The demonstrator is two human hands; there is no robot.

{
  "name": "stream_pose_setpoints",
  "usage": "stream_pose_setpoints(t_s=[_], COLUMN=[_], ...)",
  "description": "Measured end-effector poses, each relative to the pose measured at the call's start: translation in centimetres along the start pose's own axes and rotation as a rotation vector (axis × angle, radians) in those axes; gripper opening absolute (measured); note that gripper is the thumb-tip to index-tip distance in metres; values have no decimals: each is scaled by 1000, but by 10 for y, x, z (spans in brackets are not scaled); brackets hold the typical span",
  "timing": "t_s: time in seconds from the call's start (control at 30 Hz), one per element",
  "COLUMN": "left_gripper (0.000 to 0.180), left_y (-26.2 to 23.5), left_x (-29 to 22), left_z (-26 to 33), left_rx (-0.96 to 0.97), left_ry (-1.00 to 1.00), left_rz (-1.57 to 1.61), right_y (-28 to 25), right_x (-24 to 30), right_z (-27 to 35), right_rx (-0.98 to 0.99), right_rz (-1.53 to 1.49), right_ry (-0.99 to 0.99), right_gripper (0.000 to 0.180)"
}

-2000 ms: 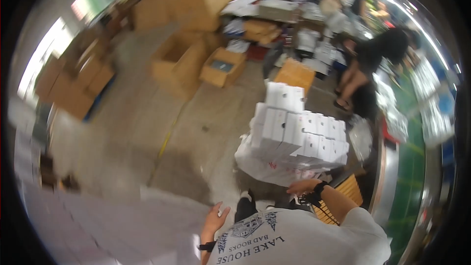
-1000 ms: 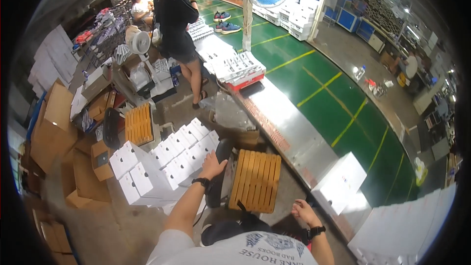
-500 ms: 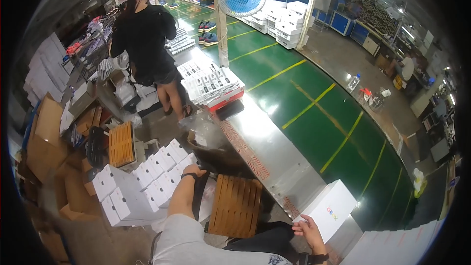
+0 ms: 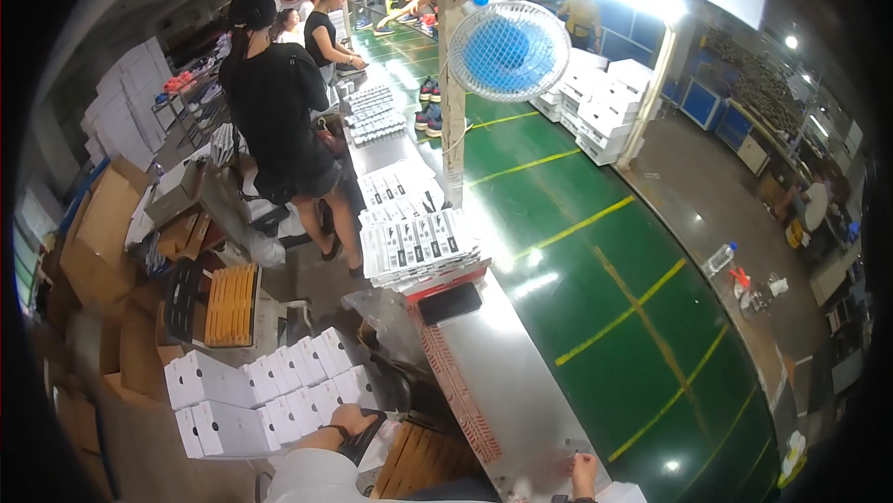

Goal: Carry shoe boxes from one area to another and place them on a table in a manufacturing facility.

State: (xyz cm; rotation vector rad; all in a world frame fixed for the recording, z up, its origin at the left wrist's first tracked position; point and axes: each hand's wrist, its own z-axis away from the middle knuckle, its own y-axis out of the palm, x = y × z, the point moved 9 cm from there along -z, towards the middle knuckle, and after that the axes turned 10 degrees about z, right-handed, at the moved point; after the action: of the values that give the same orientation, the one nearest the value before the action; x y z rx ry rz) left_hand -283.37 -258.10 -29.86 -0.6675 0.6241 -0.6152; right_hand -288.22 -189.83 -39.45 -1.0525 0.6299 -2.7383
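White shoeboxes (image 4: 302, 363) stand in two stacked rows low on my left, their ends facing me. My left hand (image 4: 353, 419), with a black band at the wrist, curls its fingers over the near end box of the rows. A black flat thing (image 4: 365, 438) lies beside that hand; its kind is unclear. Over the metal bench my right hand (image 4: 583, 470) hangs with bent, slightly blurred fingers, so its grip cannot be made out. Just beside it, part of a white box (image 4: 623, 493) shows at the lower edge.
A dark phone (image 4: 448, 304) lies on the metal bench, before a stack of printed white cartons (image 4: 419, 242). A fan (image 4: 510, 50) hangs on a post beside the green conveyor (image 4: 558, 252). A slatted wooden stool (image 4: 423, 466) is below. A person in black (image 4: 279, 112) stands ahead.
My view has tilted up toward the far bench. My right hand, earlier spread against a white shoebox, is now off it with bent fingers. My left hand stays at the box rows.
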Motion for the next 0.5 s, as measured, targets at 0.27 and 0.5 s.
stream_pose_setpoints(t_s=[0.27,0.5], left_gripper=[69,67], left_y=[5,2], left_x=[14,6], left_z=[-10,-10], left_rx=[-2,-66], left_ry=[-33,10], left_rz=[0,-16], right_y=[-13,-31], right_x=[11,-15], right_z=[-5,-19], right_rx=[-168,-228], right_rz=[298,281], right_ry=[-201,-203], right_gripper=[49,45])
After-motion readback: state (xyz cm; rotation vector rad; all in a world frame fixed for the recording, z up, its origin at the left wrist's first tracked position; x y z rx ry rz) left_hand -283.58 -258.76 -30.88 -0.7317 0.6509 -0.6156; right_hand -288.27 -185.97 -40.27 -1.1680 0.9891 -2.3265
